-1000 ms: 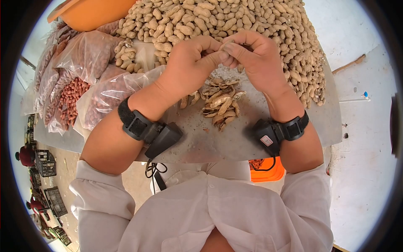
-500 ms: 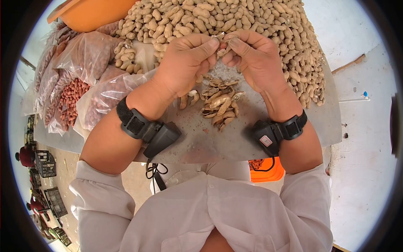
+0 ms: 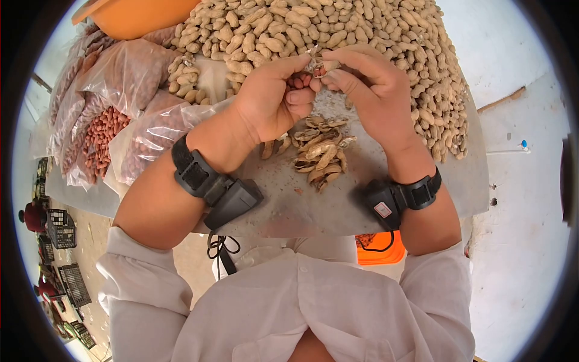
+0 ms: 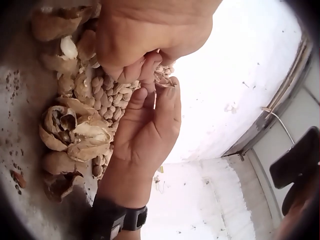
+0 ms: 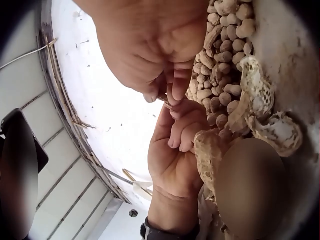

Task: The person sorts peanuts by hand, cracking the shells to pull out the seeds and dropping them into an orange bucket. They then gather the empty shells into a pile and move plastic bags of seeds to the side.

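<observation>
My left hand [image 3: 265,99] curls its fingers around several red peanut kernels [image 3: 298,80], palm turned partly up. Opposite it, my right hand [image 3: 380,96] pinches a cracked peanut shell [image 3: 315,62] between thumb and fingers. Both sets of fingertips meet at the shell, just in front of the big heap of unshelled peanuts [image 3: 434,90]. In the left wrist view, broken shell [image 4: 164,77] shows between the two hands. Below the hands on the metal table lies a small pile of empty peanut shells [image 3: 325,154].
Clear plastic bags of red kernels [image 3: 129,72] stand at the left, one open with kernels [image 3: 104,136] showing. An orange basin [image 3: 139,18] sits behind them. Under the table's front edge is an orange container [image 3: 381,250]. Black crates [image 3: 73,283] stand on the floor.
The fingertips were closed together over the peanut; the shell then came apart. Now red kernels show in the left hand, which has turned its palm upward, while the right hand keeps pinching shell.
</observation>
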Tool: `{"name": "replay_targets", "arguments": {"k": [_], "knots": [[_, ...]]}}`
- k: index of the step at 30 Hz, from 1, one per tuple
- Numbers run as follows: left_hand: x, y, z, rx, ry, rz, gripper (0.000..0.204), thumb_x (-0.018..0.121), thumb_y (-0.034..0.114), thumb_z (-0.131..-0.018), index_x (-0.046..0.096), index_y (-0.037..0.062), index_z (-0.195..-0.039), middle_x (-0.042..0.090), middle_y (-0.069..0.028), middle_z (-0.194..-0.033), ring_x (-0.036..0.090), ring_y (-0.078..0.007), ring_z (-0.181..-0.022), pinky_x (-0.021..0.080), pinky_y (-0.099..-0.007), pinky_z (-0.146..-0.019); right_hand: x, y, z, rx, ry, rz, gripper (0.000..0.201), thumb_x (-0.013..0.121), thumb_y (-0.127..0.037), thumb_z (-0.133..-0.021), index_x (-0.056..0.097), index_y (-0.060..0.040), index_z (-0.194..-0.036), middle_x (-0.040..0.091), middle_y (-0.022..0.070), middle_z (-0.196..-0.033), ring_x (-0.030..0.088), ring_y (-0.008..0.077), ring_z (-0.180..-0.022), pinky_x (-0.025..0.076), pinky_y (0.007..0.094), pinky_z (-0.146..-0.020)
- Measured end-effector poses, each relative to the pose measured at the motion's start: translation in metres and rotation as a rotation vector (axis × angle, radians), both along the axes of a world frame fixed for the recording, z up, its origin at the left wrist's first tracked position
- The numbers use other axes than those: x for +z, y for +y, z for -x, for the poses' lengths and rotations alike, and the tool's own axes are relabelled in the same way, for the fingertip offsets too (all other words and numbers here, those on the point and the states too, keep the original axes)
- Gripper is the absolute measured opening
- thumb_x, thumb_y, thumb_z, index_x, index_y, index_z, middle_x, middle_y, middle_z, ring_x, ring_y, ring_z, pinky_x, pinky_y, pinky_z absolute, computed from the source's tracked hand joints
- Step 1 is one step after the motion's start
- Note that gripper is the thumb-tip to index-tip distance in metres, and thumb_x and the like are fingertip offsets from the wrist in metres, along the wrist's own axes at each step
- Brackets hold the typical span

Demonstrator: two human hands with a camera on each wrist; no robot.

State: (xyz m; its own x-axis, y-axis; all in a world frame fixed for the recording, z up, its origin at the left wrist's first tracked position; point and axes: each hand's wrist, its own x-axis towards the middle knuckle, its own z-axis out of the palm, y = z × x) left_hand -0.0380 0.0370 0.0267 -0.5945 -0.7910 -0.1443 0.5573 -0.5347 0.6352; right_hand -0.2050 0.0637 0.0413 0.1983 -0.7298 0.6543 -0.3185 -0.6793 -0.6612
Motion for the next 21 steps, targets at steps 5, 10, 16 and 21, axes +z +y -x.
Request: {"name": "replay_targets", "arguments": {"k": [5, 10, 16, 21], "knots": [[-0.0028, -0.0034, -0.0016, -0.033, 0.042, -0.023, 0.027, 0.047, 0.022, -0.091, 0.05, 0.0022, -0.074, 0.05, -0.0026, -0.065, 0.032, -0.0064, -0.048, 0.025, -0.0194, -0.041, 0.0077, -0.0025, 0.0015, -0.009, 0.294, 0.392, 0.017, 0.064, -0.002, -0.072, 0.065, -0.003, -0.089, 0.061, 0.0082, -0.085, 0.06, 0.0209, -0.074, 0.048, 0.0269, -0.065], [-0.003, -0.0042, -0.0015, -0.046, 0.046, -0.037, 0.028, 0.047, 0.024, -0.092, 0.051, 0.0033, -0.073, 0.048, -0.0004, -0.064, 0.032, -0.0062, -0.048, 0.025, -0.019, -0.042, 0.0072, -0.0019, 0.0012, -0.013, 0.266, 0.357, 0.017, 0.065, -0.002, -0.071, 0.065, -0.0031, -0.088, 0.061, 0.0084, -0.085, 0.06, 0.0212, -0.075, 0.049, 0.0277, -0.065], [-0.0031, -0.0048, -0.0019, -0.082, 0.054, -0.047, 0.03, 0.048, 0.027, -0.092, 0.052, 0.0031, -0.074, 0.054, -0.0057, -0.066, 0.034, -0.0066, -0.047, 0.027, -0.0171, -0.04, 0.0056, -0.0004, 0.0025, -0.029, 0.189, 0.287, 0.017, 0.066, 0.0, -0.07, 0.064, -0.0019, -0.087, 0.061, 0.0086, -0.085, 0.06, 0.0196, -0.074, 0.049, 0.0265, -0.065], [-0.0036, -0.0044, -0.0006, -0.084, 0.021, -0.012, 0.028, 0.05, 0.027, -0.092, 0.053, 0.0034, -0.078, 0.054, -0.0059, -0.066, 0.034, -0.0057, -0.046, 0.027, -0.0159, -0.038, 0.0068, 0.0024, 0.0048, 0.081, -0.029, 0.068, 0.013, 0.064, -0.001, -0.075, 0.064, 0.0004, -0.089, 0.063, 0.007, -0.089, 0.06, 0.0129, -0.073, 0.049, 0.0227, -0.064]]}}
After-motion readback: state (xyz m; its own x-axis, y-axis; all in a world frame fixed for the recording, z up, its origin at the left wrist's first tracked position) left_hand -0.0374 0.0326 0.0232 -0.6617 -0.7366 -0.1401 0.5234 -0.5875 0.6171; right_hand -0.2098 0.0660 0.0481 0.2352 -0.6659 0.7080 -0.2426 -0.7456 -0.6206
